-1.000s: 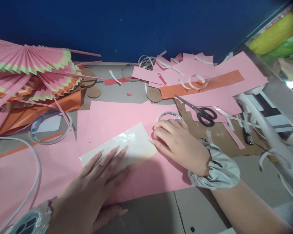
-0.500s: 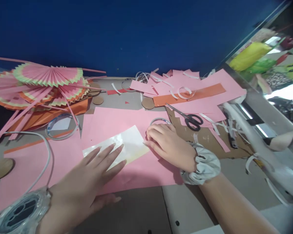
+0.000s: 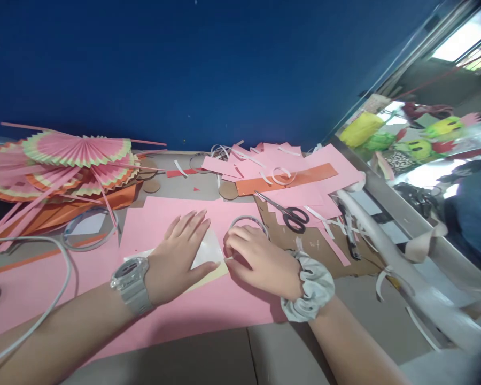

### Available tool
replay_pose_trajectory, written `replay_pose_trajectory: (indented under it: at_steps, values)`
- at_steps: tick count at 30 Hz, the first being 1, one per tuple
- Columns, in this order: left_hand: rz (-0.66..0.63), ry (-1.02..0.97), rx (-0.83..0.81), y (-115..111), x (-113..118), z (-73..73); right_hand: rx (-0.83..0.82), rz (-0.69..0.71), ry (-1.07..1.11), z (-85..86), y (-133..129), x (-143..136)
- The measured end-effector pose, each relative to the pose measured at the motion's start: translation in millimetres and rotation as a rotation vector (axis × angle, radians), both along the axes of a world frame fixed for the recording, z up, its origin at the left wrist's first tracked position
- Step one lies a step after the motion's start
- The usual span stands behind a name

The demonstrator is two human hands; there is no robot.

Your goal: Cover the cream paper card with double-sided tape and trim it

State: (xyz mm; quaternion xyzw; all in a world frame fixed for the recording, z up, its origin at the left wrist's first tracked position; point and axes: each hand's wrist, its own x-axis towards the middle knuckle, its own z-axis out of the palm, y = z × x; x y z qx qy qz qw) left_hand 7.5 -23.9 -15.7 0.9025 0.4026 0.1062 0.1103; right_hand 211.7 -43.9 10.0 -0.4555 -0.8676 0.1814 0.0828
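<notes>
1. Change since the earlier frame: left hand [image 3: 180, 251] shifted upward and closer to right hand [image 3: 256, 256]; fingertips now past the upper edge of the glossy white sheet [image 3: 209, 248].
2. State of left hand: released and flat, palm down, fingers fanned, thumb extended over the sheet toward its right end.
3. State of right hand: fingers curled, tips at the right end of the sheet; cannot tell whether pinching the edge.
4. Position of the sheet: flat and slanted on the pink paper [image 3: 236, 305], largely covered by left hand.
5. Just beyond right hand, and partly hidden by it: tape ring [image 3: 246, 217].
6. Farther out, to the right: black-handled scissors [image 3: 287, 212], near pink offcuts [image 3: 264, 155] and an orange strip [image 3: 308, 176].
7. At the left side of the table [image 3: 208, 363]: second tape ring [image 3: 84, 248], with pleated paper fans [image 3: 80, 147] behind.
</notes>
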Motion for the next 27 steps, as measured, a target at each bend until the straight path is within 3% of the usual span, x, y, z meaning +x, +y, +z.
replay_pose_trajectory:
  at_steps: [20,24,27]
  values:
    - [-0.054,0.112,0.003,7,-6,-14.2,-0.054,-0.087,-0.063,3.1,1,-6]
    - [-0.067,0.032,-0.064,6,-7,-8.0,-0.043,-0.096,-0.071,2.1,-1,-7]
    - [-0.050,-0.137,-0.164,7,-8,-2.4,-0.048,-0.086,-0.058,0.6,0,-4]
